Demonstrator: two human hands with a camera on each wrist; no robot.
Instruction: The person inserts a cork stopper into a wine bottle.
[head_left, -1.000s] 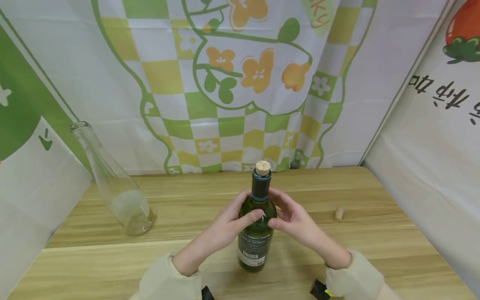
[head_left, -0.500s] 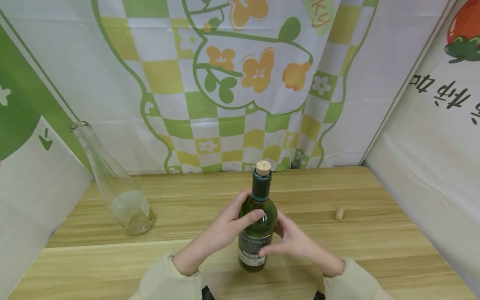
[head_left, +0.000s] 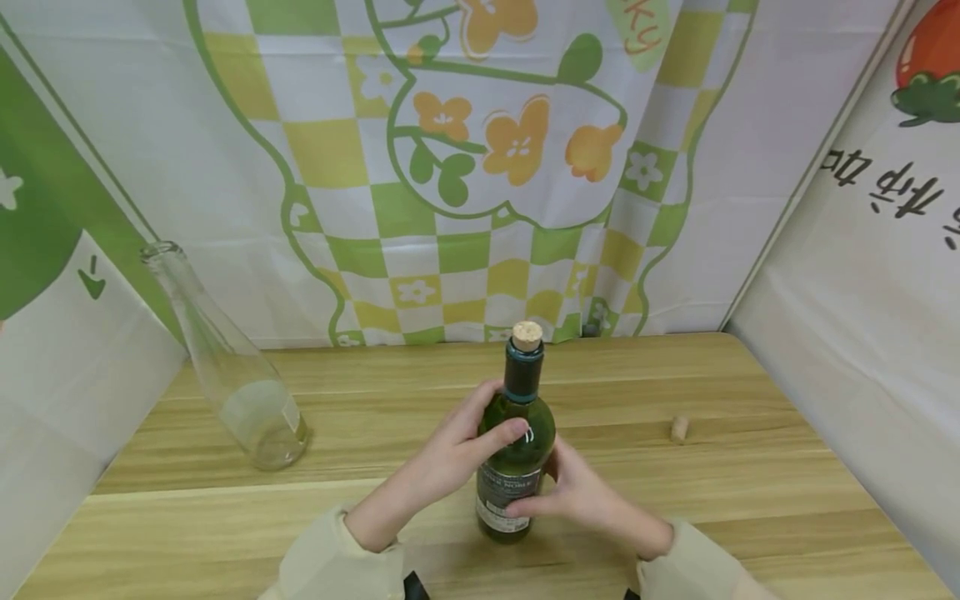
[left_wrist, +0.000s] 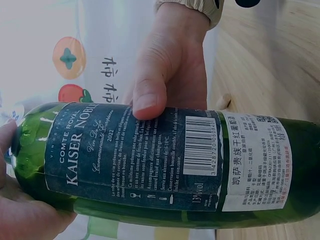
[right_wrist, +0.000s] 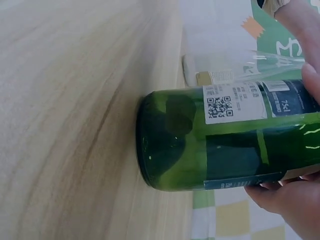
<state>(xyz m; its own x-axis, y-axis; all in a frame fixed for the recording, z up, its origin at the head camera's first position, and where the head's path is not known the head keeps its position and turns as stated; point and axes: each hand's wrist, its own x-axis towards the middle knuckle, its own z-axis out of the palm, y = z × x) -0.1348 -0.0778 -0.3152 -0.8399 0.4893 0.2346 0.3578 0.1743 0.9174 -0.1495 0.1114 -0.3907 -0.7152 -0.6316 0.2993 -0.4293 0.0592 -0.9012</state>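
A green glass wine bottle (head_left: 517,454) stands on the wooden table in front of the person, a pale cork (head_left: 527,335) in its mouth. My left hand (head_left: 461,446) holds its shoulder, thumb across the front just below the dark neck. Lower down, my right hand (head_left: 581,496) grips the bottle's body, with its thumb lying over the label. In the left wrist view the dark label (left_wrist: 135,155) and a white sticker (left_wrist: 257,165) are readable. The bottle's base (right_wrist: 155,140) appears in the right wrist view. Most fingers are hidden behind the glass.
A clear glass bottle (head_left: 240,375) stands on the left side of the wooden table (head_left: 352,467). Right of the wine bottle lies a small loose cork (head_left: 678,429). A printed curtain (head_left: 457,258) hangs behind the table's far edge, and fabric walls rise on both sides.
My right hand has slid down from the bottle's shoulder to its body, its thumb moving onto the label. The left hand and the bottle stay in place.
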